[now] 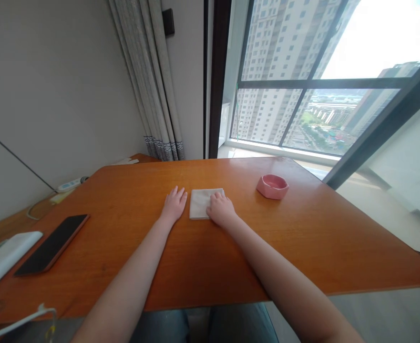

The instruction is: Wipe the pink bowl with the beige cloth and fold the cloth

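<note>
A folded whitish cloth (198, 205), roughly square, lies flat near the middle of the wooden table. My right hand (221, 208) rests on its right part with the fingers bent and closed on it, so the thumb and fingertips cover that edge. Just left of the cloth, my left hand (174, 204) lies palm down on the tabletop. Its fingers are stretched out and it holds nothing; a small gap separates it from the cloth. Beyond and to the right of my right hand stands a pink angular ashtray-like bowl (272, 186).
On the left of the table (124, 200) lie a dark phone-like slab (54, 244) and a white flat object (7, 257). A white cable (27, 325) hangs at the near left edge. A power strip (70, 185) sits by the wall. Large windows stand behind, right.
</note>
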A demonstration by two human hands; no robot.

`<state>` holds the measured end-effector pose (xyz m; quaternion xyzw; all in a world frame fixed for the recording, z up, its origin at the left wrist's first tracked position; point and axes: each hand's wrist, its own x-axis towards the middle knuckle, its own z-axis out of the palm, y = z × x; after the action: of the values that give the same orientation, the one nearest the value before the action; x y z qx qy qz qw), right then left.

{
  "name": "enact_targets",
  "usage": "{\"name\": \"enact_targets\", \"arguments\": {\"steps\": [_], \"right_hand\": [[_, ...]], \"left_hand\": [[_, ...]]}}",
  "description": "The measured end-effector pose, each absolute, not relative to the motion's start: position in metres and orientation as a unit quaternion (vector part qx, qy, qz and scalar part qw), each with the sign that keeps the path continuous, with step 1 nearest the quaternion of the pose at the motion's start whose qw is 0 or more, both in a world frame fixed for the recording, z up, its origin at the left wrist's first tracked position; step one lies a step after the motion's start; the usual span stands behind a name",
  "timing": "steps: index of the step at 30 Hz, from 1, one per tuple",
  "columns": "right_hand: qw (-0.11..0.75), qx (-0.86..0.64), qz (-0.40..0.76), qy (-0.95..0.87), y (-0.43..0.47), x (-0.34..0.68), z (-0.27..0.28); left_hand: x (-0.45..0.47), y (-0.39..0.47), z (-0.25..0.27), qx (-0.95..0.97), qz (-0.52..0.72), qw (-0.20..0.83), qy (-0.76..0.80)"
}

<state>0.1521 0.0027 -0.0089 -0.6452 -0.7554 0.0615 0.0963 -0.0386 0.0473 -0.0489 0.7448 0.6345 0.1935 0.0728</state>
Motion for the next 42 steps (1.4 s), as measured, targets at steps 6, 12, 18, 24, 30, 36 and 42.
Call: {"name": "enact_targets", "arguments": {"steps": [6,12,18,24,30,36,42], "right_hand": [[0.040,-0.735,0.081,-0.672,-0.023,0.223,-0.009],[0.081,-0.780,0.018,-0.621,-0.066,0.353,-0.043],[0.184,-0.764,-0.017,-0.618,-0.078,0.405,-0.050],[0.316,-0.647,-0.097,-0.688,-0.061,0.291,-0.031],[0.249,-0.552,0.036,-0.795,-0.023,0.178,-0.047],[0.328,-0.584,0.101,-0.736,0.027,0.129,-0.045],[0.300,-0.554,0.155,-0.761,0.035,0.124,-0.048]], "left_hand": [[-0.043,0.047,-0.054,0.777,0.125,0.045,0.615],[-0.041,0.045,-0.052,0.774,0.123,0.050,0.619],[-0.040,0.044,-0.052,0.770,0.126,0.048,0.624],[-0.039,0.043,-0.051,0.769,0.123,0.055,0.625],[-0.038,0.042,-0.048,0.769,0.153,0.062,0.618],[-0.015,0.034,-0.043,0.847,0.287,0.199,0.400],[-0.003,0.030,-0.043,0.855,0.285,0.166,0.401]]}}
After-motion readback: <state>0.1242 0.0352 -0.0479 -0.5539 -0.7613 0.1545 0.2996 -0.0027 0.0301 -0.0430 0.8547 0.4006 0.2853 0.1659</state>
